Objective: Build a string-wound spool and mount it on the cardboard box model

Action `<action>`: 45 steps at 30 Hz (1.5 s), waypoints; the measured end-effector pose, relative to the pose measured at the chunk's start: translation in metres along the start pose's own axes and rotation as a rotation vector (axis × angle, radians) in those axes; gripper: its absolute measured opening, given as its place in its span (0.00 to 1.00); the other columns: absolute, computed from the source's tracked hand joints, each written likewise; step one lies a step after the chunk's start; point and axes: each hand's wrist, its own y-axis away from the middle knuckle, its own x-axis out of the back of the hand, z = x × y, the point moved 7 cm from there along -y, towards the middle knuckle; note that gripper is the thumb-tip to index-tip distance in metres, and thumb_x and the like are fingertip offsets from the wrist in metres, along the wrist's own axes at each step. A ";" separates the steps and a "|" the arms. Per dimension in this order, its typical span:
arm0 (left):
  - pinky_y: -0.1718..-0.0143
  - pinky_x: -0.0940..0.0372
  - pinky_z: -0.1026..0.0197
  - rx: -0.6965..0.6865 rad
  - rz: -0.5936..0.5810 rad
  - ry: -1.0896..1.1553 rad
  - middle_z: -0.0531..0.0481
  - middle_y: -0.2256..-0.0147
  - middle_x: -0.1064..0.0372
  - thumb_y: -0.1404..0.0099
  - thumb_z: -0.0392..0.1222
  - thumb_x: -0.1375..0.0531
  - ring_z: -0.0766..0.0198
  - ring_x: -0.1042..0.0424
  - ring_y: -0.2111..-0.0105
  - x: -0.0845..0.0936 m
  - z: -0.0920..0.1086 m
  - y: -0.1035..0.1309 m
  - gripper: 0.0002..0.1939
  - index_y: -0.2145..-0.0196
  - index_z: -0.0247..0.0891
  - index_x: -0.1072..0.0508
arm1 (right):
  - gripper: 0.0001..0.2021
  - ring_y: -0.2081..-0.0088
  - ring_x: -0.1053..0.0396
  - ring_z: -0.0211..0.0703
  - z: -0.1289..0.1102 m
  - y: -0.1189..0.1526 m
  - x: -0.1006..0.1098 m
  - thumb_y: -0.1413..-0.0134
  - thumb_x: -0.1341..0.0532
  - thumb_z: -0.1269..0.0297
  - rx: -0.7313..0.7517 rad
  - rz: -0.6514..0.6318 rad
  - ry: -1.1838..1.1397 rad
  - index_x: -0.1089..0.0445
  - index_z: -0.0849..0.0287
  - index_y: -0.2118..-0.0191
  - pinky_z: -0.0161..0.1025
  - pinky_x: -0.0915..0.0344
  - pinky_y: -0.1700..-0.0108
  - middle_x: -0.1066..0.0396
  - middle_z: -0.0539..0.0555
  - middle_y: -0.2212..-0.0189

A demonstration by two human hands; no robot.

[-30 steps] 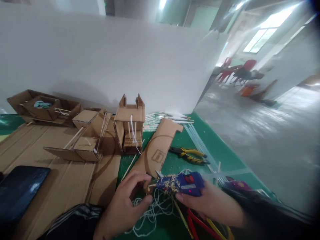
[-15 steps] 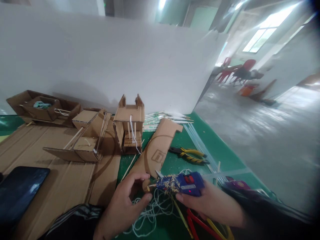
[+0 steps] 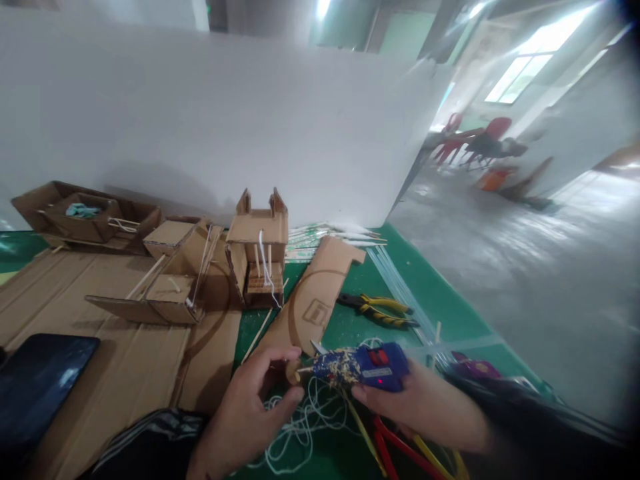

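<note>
Between its thumb and fingers, my left hand (image 3: 257,403) pinches a small round cardboard piece (image 3: 293,372). Wrapped round the handle of a blue glue gun (image 3: 383,367) is my right hand (image 3: 425,407). The gun points left, its nozzle at the cardboard piece, with a red light on its side and pale crumbs stuck to its front. White string (image 3: 295,433) lies tangled below both hands. Beyond them a long cardboard strip (image 3: 315,300) with a printed mark rests on the green table (image 3: 425,267).
Cardboard models (image 3: 257,247) stand along the white partition (image 3: 225,120), on the left and centre. A dark tablet (image 3: 45,380) lies at left. Yellow-black pliers (image 3: 383,310), clear glue sticks (image 3: 400,287) and red-handled pliers (image 3: 405,453) lie at right.
</note>
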 end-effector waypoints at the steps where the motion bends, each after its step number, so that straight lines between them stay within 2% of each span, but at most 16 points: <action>1: 0.45 0.33 0.57 0.003 -0.008 -0.008 0.46 0.47 0.30 0.36 0.35 0.39 0.57 0.28 0.48 0.000 0.000 0.000 0.19 0.47 0.44 0.31 | 0.10 0.83 0.43 0.32 -0.001 0.000 0.000 0.47 0.38 0.59 0.006 0.008 -0.003 0.36 0.59 0.71 0.31 0.45 0.82 0.39 0.43 0.84; 6: 0.51 0.30 0.60 -0.028 -0.031 -0.049 0.49 0.48 0.29 0.33 0.37 0.41 0.61 0.25 0.53 0.000 0.003 0.000 0.18 0.46 0.47 0.32 | 0.09 0.84 0.44 0.31 -0.001 0.001 0.000 0.47 0.38 0.61 0.023 0.023 -0.011 0.36 0.58 0.72 0.30 0.46 0.82 0.39 0.42 0.85; 12: 0.45 0.34 0.60 0.016 0.008 0.038 0.49 0.47 0.29 0.36 0.35 0.39 0.59 0.29 0.46 0.000 -0.002 -0.001 0.15 0.52 0.45 0.31 | 0.07 0.84 0.44 0.30 -0.001 0.000 0.000 0.47 0.38 0.61 0.025 0.019 -0.023 0.33 0.59 0.69 0.30 0.45 0.82 0.38 0.43 0.83; 17: 0.50 0.31 0.60 0.016 -0.029 -0.010 0.48 0.48 0.29 0.35 0.35 0.40 0.60 0.25 0.52 -0.001 -0.002 0.001 0.20 0.46 0.46 0.32 | 0.08 0.84 0.44 0.30 0.002 0.001 -0.001 0.46 0.39 0.60 0.013 0.040 -0.010 0.34 0.59 0.69 0.30 0.46 0.83 0.39 0.43 0.84; 21: 0.54 0.30 0.61 -0.023 -0.021 -0.035 0.47 0.48 0.30 0.34 0.35 0.42 0.60 0.25 0.54 0.000 0.001 0.001 0.18 0.46 0.46 0.31 | 0.10 0.83 0.44 0.30 0.006 0.002 0.000 0.47 0.38 0.58 -0.016 0.048 -0.006 0.36 0.58 0.71 0.29 0.46 0.82 0.39 0.42 0.84; 26: 0.49 0.32 0.60 0.004 0.009 0.021 0.47 0.47 0.30 0.36 0.36 0.38 0.59 0.28 0.49 0.000 -0.003 -0.001 0.15 0.51 0.44 0.30 | 0.11 0.83 0.45 0.29 0.004 0.003 0.000 0.47 0.38 0.59 -0.052 0.000 -0.021 0.38 0.58 0.73 0.28 0.47 0.81 0.41 0.42 0.86; 30: 0.49 0.32 0.60 0.026 -0.011 0.030 0.47 0.48 0.30 0.36 0.35 0.39 0.59 0.27 0.50 -0.002 -0.006 0.000 0.19 0.48 0.46 0.31 | 0.10 0.84 0.45 0.30 0.001 0.002 0.001 0.49 0.37 0.59 -0.040 0.008 -0.031 0.37 0.58 0.72 0.29 0.47 0.83 0.41 0.42 0.86; 33: 0.51 0.31 0.61 -0.010 -0.036 -0.016 0.48 0.47 0.30 0.35 0.34 0.40 0.60 0.26 0.52 -0.001 -0.001 0.000 0.21 0.45 0.48 0.32 | 0.11 0.84 0.45 0.31 0.004 0.001 0.000 0.50 0.36 0.58 -0.048 0.017 -0.027 0.37 0.57 0.73 0.29 0.47 0.82 0.40 0.42 0.86; 38: 0.54 0.30 0.63 -0.057 -0.021 -0.064 0.49 0.48 0.30 0.35 0.35 0.41 0.60 0.26 0.52 0.001 0.007 -0.002 0.18 0.48 0.48 0.29 | 0.11 0.84 0.45 0.31 0.012 0.000 0.000 0.49 0.37 0.56 -0.063 0.064 -0.002 0.36 0.57 0.72 0.29 0.48 0.81 0.41 0.42 0.86; 42: 0.50 0.30 0.59 0.003 -0.003 -0.064 0.48 0.49 0.28 0.37 0.36 0.39 0.58 0.26 0.51 0.001 0.002 -0.002 0.18 0.48 0.46 0.29 | 0.11 0.83 0.44 0.33 0.006 -0.001 -0.002 0.49 0.38 0.56 -0.012 0.007 -0.017 0.38 0.57 0.72 0.31 0.46 0.80 0.40 0.43 0.84; 45: 0.50 0.30 0.57 0.014 -0.012 -0.077 0.47 0.49 0.27 0.36 0.37 0.39 0.57 0.25 0.52 0.001 0.003 -0.001 0.20 0.46 0.46 0.30 | 0.11 0.80 0.43 0.34 -0.003 0.000 0.001 0.49 0.37 0.57 0.041 0.014 -0.035 0.38 0.57 0.72 0.31 0.43 0.76 0.38 0.44 0.82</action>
